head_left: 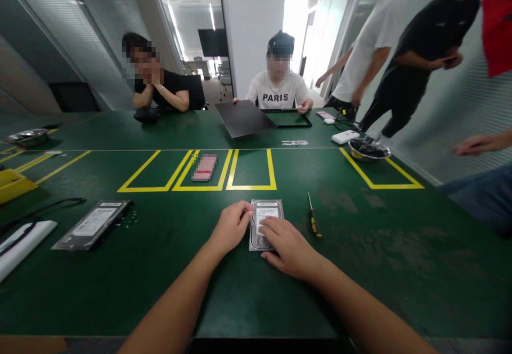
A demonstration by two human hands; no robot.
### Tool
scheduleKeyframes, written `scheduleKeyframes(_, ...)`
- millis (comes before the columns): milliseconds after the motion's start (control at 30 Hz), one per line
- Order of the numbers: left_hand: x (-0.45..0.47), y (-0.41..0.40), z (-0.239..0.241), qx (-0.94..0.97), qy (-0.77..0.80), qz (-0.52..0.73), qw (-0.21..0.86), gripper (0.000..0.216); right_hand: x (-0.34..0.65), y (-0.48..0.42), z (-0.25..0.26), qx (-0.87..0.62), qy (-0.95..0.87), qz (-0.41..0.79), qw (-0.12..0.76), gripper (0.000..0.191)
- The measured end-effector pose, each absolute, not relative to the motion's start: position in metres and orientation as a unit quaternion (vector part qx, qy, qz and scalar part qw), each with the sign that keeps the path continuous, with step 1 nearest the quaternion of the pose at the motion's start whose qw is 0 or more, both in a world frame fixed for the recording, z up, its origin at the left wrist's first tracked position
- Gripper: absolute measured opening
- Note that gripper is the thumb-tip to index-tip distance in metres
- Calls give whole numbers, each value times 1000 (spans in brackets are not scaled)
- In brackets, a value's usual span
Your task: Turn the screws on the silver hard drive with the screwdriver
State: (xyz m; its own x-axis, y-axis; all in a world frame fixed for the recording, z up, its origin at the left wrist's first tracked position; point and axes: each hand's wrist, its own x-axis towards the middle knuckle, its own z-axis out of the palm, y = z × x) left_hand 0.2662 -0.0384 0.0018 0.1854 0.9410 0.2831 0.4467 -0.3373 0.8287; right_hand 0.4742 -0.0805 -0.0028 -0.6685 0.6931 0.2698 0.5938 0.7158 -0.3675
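Observation:
A silver hard drive (267,211) with a white label lies flat on the green table (360,268) in front of me. My left hand (231,227) is curled at its left edge, fingertips pinched against the casing. My right hand (288,247) rests on top of the drive's near right part, fingers lying flat over the label. A small screwdriver (313,218) with a yellow and black handle lies just right of the drive, untouched.
A second hard drive (93,225) lies at the left, with a white device (22,243) beyond it. Yellow taped boxes (250,187) mark the table's middle. A metal bowl (368,150) stands far right. People sit and stand across the table; another person's hand (478,143) reaches in from the right.

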Motion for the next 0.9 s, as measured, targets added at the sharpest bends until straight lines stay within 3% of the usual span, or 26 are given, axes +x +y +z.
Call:
scheduleKeyframes(367,261,-41,15,705,517,386,294,8,475,-81,-2,-356,-906,121,193,54)
scheduleKeyframes(900,254,-33,-14,743,482,357,298,8,475,-80,-4,-356,-907,122,187,55)
